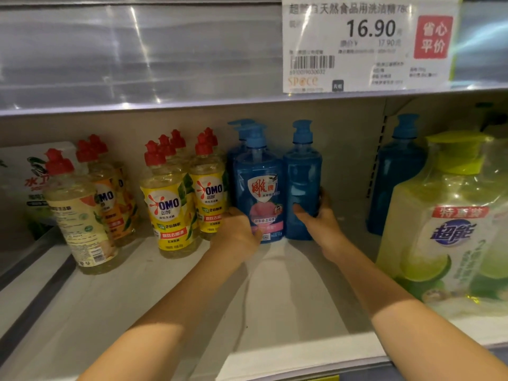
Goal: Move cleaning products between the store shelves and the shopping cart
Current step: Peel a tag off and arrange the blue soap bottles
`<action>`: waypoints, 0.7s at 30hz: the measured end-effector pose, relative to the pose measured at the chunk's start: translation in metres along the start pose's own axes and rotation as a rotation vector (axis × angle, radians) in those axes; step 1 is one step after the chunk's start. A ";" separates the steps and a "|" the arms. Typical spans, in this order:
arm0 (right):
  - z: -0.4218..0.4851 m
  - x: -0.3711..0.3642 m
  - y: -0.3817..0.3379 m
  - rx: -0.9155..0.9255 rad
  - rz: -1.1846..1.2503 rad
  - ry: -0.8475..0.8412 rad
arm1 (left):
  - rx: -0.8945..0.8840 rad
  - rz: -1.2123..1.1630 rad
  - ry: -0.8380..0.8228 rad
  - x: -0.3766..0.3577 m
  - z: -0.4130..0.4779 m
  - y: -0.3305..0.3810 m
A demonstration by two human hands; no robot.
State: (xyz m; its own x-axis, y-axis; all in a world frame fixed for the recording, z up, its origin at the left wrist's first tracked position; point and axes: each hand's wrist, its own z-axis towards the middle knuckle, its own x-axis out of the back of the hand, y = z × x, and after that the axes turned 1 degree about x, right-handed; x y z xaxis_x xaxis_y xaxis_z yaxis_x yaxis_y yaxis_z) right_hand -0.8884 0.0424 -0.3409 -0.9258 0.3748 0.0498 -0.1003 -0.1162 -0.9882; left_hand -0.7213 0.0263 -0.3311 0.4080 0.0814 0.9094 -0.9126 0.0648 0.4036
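Left hand (237, 232) and right hand (320, 220) reach onto the pale store shelf (288, 298).
Left grasps the blue plastic pump bottle with a pink label (259, 188) low down; right clasps the plain-faced blue plastic pump bottle (302, 174) touching it, both bottles upright on the shelf.

On the shelf (288, 298), the left hand (238, 232) holds the lower left side of a labelled blue pump bottle (259, 188). The right hand (320, 220) grips the blue pump bottle turned label-away (301, 177), which stands touching it. Yellow OMO bottles (165, 204) stand just left, and a green-capped detergent pack (450, 232) stands right.
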 end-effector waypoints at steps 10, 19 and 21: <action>-0.014 -0.020 0.012 -0.007 -0.183 0.333 | -0.403 -0.502 -0.232 -0.003 -0.033 0.047; 0.001 0.004 0.001 0.015 0.000 0.098 | -0.314 -0.609 -0.052 -0.023 -0.034 0.065; 0.000 0.012 0.002 0.022 0.062 0.030 | -0.322 -0.585 -0.076 -0.025 -0.031 0.064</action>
State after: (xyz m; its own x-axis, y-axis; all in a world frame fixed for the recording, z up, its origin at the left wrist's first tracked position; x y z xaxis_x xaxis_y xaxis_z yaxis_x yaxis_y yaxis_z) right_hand -0.9002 0.0465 -0.3423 -0.9191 0.3936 -0.0159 -0.0513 -0.1598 -0.9858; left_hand -0.7894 0.0596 -0.3309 0.8192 -0.1266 0.5593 -0.4838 0.3711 0.7926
